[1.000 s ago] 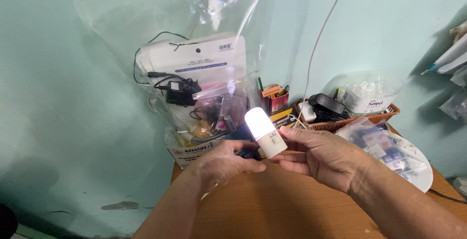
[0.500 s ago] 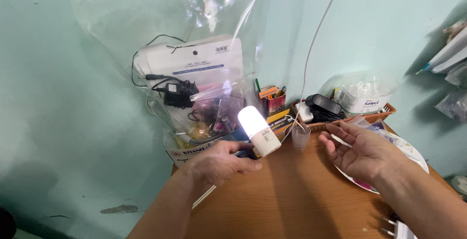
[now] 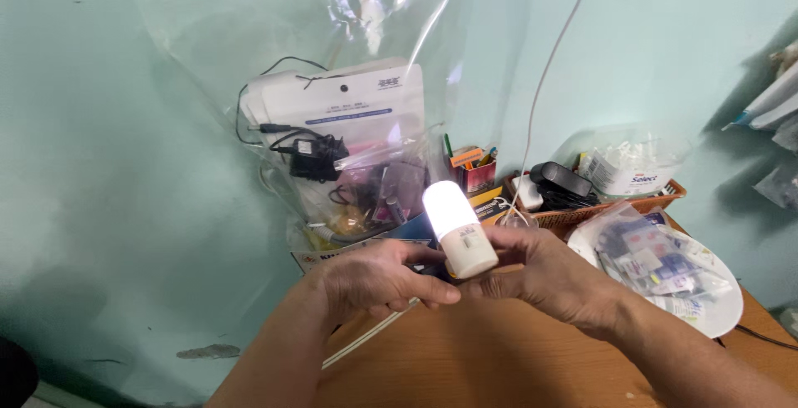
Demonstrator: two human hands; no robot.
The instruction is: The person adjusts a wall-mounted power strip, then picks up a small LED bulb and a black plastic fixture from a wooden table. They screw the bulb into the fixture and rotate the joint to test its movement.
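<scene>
A small white night lamp with a glowing rounded top is held tilted above the wooden table. My left hand grips its lower end from the left, fingers curled under it. My right hand closes on the lamp's base from the right, fingertips touching the body. What the base plugs into is hidden by my fingers.
A large clear plastic bag with a black adapter, cables and packets hangs on the green wall behind. A brown basket holds chargers and a plastic tub. A white plate carries several small packets. A thin white stick lies on the table.
My right hand, which had drawn away to the right over the plate half a second ago, has come back and taken hold of the lamp's base. The lamp stays lit.
</scene>
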